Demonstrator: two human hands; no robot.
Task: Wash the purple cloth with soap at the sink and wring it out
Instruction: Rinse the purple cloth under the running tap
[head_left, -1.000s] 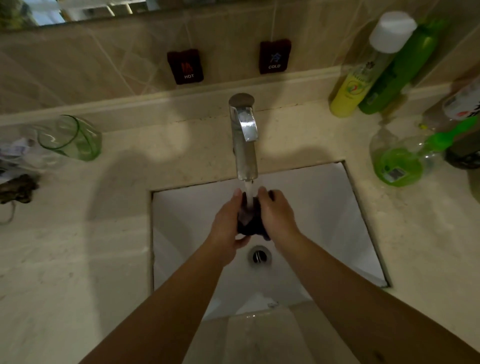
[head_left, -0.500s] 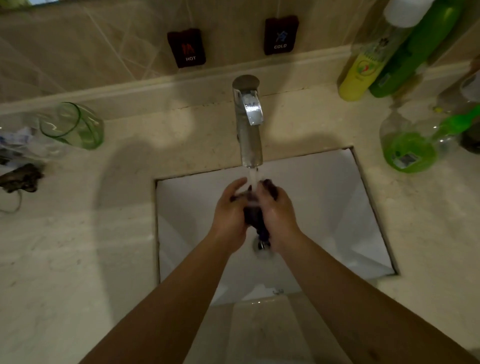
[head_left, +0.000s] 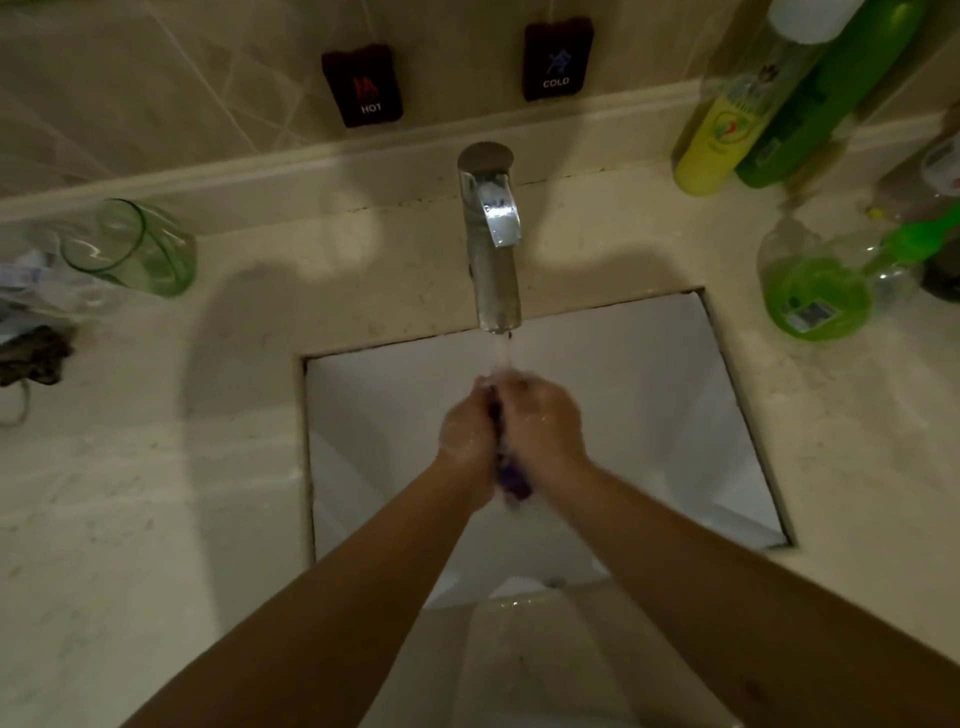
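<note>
Both hands are curled tight around the purple cloth (head_left: 511, 480), pressed together knuckle to knuckle — the left hand (head_left: 467, 434) and right hand (head_left: 545, 421) squeeze it between them, so only a dark strip shows in the seam and a purple end pokes out below the wrists. Suds cling to the left hand. Water from the tap (head_left: 493, 249) falls onto the fingertips, over the middle of the white sink (head_left: 649, 395). A green glass (head_left: 135, 249) stands at the counter's back left edge — bottles crowd its back right corner.
</note>
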